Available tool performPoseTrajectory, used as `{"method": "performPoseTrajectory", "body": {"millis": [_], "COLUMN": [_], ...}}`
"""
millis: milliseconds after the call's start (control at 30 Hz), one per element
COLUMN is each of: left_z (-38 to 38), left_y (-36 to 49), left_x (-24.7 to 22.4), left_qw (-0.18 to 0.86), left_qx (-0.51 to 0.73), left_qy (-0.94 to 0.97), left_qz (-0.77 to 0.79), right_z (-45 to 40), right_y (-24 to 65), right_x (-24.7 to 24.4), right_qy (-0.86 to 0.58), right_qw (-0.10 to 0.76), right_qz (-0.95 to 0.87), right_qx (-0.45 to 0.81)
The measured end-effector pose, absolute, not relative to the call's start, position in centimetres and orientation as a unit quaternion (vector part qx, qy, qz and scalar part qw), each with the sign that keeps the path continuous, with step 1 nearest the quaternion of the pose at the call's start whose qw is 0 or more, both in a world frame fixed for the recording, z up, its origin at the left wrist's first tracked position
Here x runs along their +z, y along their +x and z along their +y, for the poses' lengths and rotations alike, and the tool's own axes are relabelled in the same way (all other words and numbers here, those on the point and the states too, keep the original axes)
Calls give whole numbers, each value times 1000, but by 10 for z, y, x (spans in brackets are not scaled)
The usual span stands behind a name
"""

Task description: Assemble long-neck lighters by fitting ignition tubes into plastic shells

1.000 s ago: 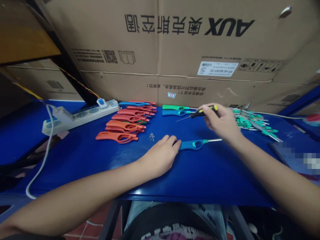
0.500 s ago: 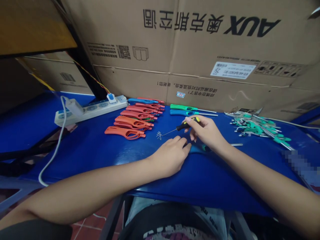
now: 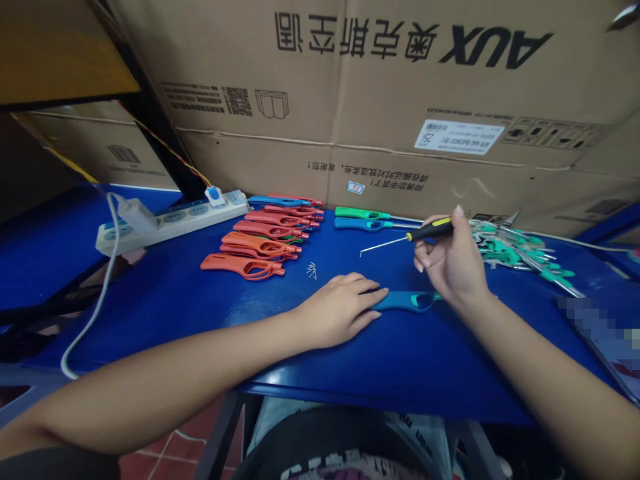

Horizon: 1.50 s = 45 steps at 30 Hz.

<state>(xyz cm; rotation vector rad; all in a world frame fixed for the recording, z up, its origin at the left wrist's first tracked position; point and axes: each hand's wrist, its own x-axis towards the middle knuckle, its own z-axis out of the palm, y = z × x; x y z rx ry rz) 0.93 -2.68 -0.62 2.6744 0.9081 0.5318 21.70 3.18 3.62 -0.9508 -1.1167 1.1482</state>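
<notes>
My right hand [image 3: 453,260] grips a black and yellow screwdriver [image 3: 431,229], its shaft pointing left over the table with a tiny screw at the tip. Below it a blue lighter-shaped handle [image 3: 406,301] lies flat, its right end partly hidden behind my right hand. My left hand [image 3: 345,308] rests on the table at the handle's left end, fingertips pressing on it. A small pile of screws [image 3: 312,270] lies to the left of the screwdriver tip.
Several red and orange handles [image 3: 243,265] lie at left, near a white power strip [image 3: 173,221]. Green and blue lighters [image 3: 361,225] lie at the back, metal rods with green parts [image 3: 503,253] at right. A cardboard box [image 3: 380,87] stands behind the blue table [image 3: 280,347].
My right hand has moved right and up, lifting the screwdriver away from the screw pile with a screw at its tip. More of the blue handle shows; my left hand's fingers have stretched out.
</notes>
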Motion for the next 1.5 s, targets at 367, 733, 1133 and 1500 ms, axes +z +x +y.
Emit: {"method": "performPoseTrajectory", "body": {"millis": [367,733,1133,1500], "left_z": [-25,-26,-24,-24], "left_y": [14,11,8,7], "left_x": [-2,13,11,4], "left_qw": [278,220,172,121], "left_qx": [397,458,442,342], "left_qy": [762,767,787,849], "left_qz": [429,392,395,383], "right_z": [30,23,23,11], "right_y": [213,213,214,217], "right_x": [33,38,36,39], "right_qy": [-377,-359,-380,-338], "right_qw": [655,658,651,616], "right_qz": [-429,-448,-479,-628], "right_qx": [494,486,450,334]}}
